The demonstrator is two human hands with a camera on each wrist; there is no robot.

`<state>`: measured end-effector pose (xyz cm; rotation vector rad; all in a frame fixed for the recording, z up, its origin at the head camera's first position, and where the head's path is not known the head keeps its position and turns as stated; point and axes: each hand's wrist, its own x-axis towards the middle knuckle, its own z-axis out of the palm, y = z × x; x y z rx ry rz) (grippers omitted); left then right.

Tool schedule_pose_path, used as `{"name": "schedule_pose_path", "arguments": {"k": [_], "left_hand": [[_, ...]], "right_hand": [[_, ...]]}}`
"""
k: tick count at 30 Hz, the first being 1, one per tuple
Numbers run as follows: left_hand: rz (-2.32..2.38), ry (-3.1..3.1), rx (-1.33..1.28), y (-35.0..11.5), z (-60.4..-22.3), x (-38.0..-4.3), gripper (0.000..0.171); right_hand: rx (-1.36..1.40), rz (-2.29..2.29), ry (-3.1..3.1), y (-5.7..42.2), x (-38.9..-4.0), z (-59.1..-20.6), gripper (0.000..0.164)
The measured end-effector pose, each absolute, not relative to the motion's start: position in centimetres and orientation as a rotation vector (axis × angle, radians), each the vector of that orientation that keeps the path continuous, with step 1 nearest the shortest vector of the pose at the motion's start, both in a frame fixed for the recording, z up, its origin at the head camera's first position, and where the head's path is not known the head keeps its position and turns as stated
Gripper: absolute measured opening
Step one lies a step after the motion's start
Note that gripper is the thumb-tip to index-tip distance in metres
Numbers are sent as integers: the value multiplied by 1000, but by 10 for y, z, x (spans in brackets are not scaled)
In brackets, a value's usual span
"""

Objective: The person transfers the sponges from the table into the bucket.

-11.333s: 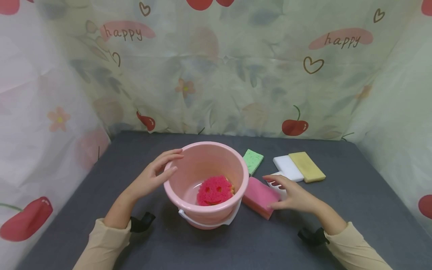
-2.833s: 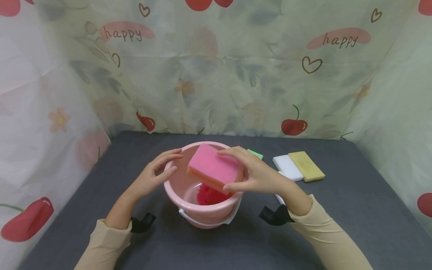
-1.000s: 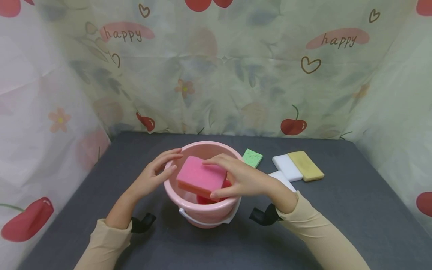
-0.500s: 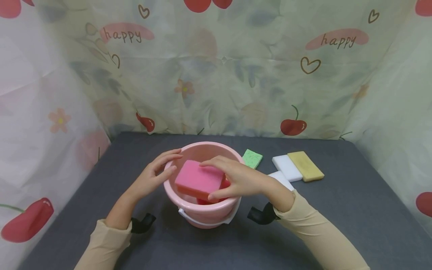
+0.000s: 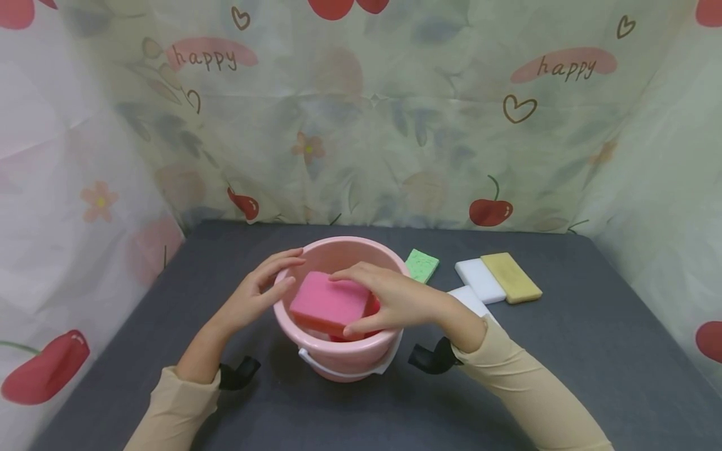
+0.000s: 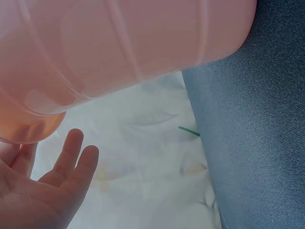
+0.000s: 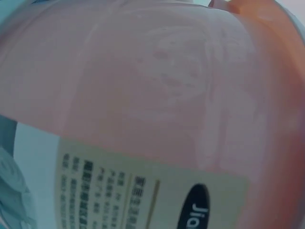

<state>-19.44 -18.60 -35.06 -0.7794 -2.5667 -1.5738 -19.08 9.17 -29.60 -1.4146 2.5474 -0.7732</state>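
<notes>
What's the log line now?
left hand: at pink plastic bucket's rim | right hand: grips thick pink rectangular sponge inside bucket

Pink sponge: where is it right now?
In the head view, just left of centre, the pink sponge is held by the right hand inside the mouth of the bucket, partly covering the red sponge.

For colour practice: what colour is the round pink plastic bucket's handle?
White handle, clearest in head view.

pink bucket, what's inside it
In the bucket: a pink sponge, held by the right hand, and part of a red object partly covered by them. Whatever lies underneath is hidden.
</notes>
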Motion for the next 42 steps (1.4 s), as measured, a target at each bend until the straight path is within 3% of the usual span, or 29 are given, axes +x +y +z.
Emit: {"name": "schedule_pose_path", "arguments": {"k": [12,27,42], "left_hand": [[-1613,-2527,-809,-185,-350,-194,37],[-1603,-2543,-794,-184,-350,-194,37],[-1615,-2515,-822,-184,-351,-193,37]], "right_hand": [[-1359,-752,2497,89,-192,-295,72],[-1448,-879,2467,94,-191,-297,49],[-1427,-1030,2540,111,-188,-296,41]]}}
